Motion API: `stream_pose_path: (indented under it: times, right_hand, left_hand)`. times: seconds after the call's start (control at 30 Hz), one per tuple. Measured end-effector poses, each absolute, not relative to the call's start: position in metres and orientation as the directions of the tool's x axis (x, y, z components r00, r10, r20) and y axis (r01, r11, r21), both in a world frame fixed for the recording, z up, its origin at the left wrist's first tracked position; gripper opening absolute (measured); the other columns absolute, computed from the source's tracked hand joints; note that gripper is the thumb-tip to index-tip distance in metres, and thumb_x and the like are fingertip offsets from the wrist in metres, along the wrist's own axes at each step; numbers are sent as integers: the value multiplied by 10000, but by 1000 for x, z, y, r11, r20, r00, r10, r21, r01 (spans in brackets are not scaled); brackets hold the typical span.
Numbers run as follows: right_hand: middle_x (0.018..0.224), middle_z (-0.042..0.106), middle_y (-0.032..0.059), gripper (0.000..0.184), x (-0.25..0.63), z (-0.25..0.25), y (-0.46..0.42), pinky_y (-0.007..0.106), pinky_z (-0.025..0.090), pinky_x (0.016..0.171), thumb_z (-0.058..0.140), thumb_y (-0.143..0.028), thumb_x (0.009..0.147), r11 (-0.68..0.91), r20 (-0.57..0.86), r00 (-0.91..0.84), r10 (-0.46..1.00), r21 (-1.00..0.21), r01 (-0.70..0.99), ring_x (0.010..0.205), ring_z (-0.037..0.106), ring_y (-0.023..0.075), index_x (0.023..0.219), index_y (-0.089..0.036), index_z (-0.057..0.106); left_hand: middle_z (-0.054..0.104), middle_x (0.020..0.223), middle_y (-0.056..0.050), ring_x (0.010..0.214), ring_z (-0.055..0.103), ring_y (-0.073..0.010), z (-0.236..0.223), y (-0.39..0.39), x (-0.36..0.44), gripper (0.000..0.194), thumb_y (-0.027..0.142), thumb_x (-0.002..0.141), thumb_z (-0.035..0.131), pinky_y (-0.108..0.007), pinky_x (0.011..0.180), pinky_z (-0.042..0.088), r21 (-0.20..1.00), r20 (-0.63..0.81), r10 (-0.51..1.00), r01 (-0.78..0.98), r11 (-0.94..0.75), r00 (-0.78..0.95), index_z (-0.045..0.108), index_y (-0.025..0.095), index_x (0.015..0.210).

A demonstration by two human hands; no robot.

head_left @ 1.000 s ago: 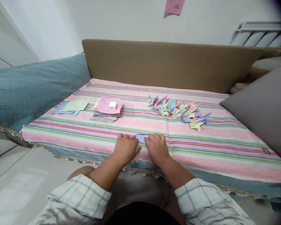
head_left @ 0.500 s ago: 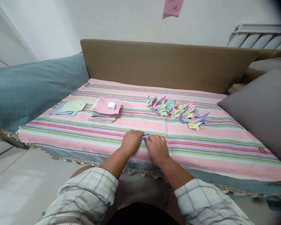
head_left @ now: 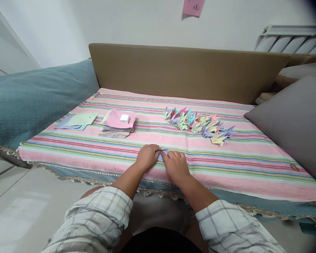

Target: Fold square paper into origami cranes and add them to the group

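A small piece of folded purple paper (head_left: 160,158) lies on the striped cloth near the front edge, mostly covered by my fingers. My left hand (head_left: 148,156) is closed on its left side, thumb and fingertips against the paper. From the right, my right hand (head_left: 177,167) grips it with curled fingers, the thumb pressing beside the left fingertips. Beyond my hands, to the right, stands a cluster of folded paper cranes (head_left: 197,123) in several colours. A stack of paper squares (head_left: 116,131) sits to the left, with a pink sheet and a small white box (head_left: 124,118) on top.
Loose green, blue and purple sheets (head_left: 81,119) lie at the far left. The striped cloth (head_left: 68,149) covers the sofa seat. A grey cushion (head_left: 295,119) leans at the right, near a small brown object (head_left: 295,167). A brown backrest (head_left: 184,72) rises behind.
My fingertips have shifted slightly on the purple paper, and the left thumb is closer to the right one. More of the paper's upper edge shows. Everything else lies as before.
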State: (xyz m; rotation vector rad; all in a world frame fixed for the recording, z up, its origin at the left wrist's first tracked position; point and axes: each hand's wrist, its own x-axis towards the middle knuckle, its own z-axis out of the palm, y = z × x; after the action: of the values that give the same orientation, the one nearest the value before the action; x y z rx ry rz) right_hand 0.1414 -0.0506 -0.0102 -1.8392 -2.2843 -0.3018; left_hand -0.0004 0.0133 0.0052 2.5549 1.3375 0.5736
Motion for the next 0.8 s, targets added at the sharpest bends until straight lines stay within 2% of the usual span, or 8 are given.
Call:
stream_pose_path:
  times: [0.27, 0.43, 0.63, 0.8]
  right_hand:
    - [897, 611, 90, 346, 140, -10, -49, 371, 268, 766, 399, -199, 912, 182, 248, -183, 951, 26, 983, 873, 508, 227, 1224, -267, 531]
    - [879, 624, 75, 299, 144, -10, -49, 351, 279, 751, 416, -216, 915, 184, 265, -186, 946, 33, 982, 855, 523, 212, 1169, -252, 568]
    - [886, 642, 62, 273, 156, -10, -50, 317, 305, 712, 489, -315, 896, 152, 256, -140, 957, -26, 988, 869, 540, 201, 1137, -243, 598]
    - [877, 636, 56, 253, 158, -11, -48, 298, 318, 681, 453, -293, 913, 139, 248, -125, 961, -42, 989, 848, 539, 189, 1091, -257, 629]
  left_hand:
    - [690, 1036, -33, 982, 611, -180, -6, 15, -1, 241, 166, 832, 479, -331, 908, 435, 313, 299, 795, 733, -604, 528, 688, 212, 942]
    - [671, 1085, -52, 993, 606, -191, -10, 14, -5, 247, 187, 863, 465, -344, 892, 437, 227, 331, 735, 706, -671, 592, 680, 214, 984]
    - [659, 1107, -63, 989, 593, -208, -11, 16, -11, 258, 264, 895, 463, -355, 885, 430, 169, 342, 692, 683, -710, 636, 655, 201, 1057]
    - [578, 1262, -52, 1091, 530, -219, -9, 10, -10, 300, 293, 902, 464, -391, 951, 369, 68, 406, 665, 705, -706, 627, 588, 247, 1171]
